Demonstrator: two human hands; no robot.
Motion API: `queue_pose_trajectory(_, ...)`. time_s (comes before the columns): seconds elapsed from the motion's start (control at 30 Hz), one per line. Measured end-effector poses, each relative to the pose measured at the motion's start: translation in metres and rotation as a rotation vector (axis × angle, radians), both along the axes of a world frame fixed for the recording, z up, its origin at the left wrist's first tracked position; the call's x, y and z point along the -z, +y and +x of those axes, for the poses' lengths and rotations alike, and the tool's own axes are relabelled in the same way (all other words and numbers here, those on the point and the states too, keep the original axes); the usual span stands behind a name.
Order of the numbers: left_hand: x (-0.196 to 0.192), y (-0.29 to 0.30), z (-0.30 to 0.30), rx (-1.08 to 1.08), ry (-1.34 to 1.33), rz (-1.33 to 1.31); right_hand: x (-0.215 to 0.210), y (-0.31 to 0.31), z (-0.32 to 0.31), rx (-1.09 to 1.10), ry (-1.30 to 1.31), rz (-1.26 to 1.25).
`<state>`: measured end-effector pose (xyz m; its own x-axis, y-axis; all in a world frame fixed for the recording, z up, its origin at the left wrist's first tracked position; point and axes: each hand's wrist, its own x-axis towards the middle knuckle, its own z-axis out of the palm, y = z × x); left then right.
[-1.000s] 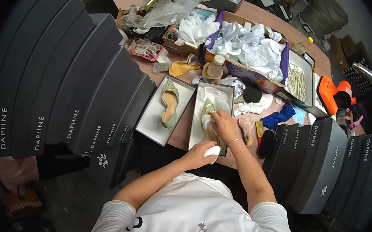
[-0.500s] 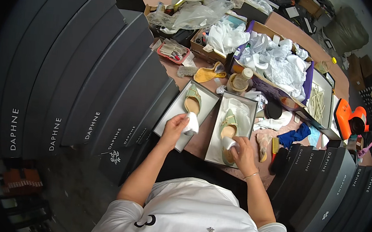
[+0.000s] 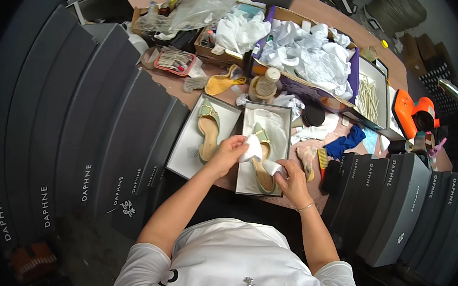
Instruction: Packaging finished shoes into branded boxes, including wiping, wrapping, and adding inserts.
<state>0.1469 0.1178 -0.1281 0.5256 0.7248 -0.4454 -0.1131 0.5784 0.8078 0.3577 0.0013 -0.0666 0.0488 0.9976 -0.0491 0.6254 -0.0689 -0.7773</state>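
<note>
Two open shoe boxes lie side by side on the table. The left box lid (image 3: 187, 155) holds one green and tan flat shoe (image 3: 207, 130). Its mate (image 3: 262, 170) lies on white paper in the right box (image 3: 242, 185). My left hand (image 3: 228, 153) pinches a piece of white tissue paper (image 3: 252, 148) over that box. My right hand (image 3: 290, 178) grips the other end of the tissue (image 3: 271, 167), right above the shoe's heel end.
Tall rows of dark grey shoe boxes (image 3: 76, 146) curve along the left, and more stand on the right (image 3: 397, 207). Behind lie a purple box of crumpled white paper (image 3: 307, 57), a bottle (image 3: 267, 83), plastic bags (image 3: 197, 4), a blue cloth (image 3: 346, 145), brushes (image 3: 323, 159) and an orange tool (image 3: 414, 113).
My left hand has carried the white tissue from the left box over to the right box. My right hand has taken hold of its other end above the shoe.
</note>
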Motion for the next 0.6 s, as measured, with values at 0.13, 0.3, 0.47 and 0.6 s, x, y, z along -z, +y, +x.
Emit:
queue_pose_trajectory(0.13,0.051,-0.027,0.050,-0.085,0.266,0.135,-0.001,-0.012,0.005,0.040,-0.041,0.043)
queue_pose_trajectory(0.3,0.070,-0.042,0.072,-0.145,0.587,0.404,0.001,-0.030,0.002,0.088,-0.026,0.004)
queue_pose_trajectory(0.47,0.074,-0.065,0.066,-0.176,0.683,0.769,0.004,-0.039,0.005,0.087,0.017,0.036)
queue_pose_trajectory(0.6,0.043,-0.076,0.055,-0.065,0.664,0.984,0.015,-0.040,0.015,0.081,0.025,0.119)
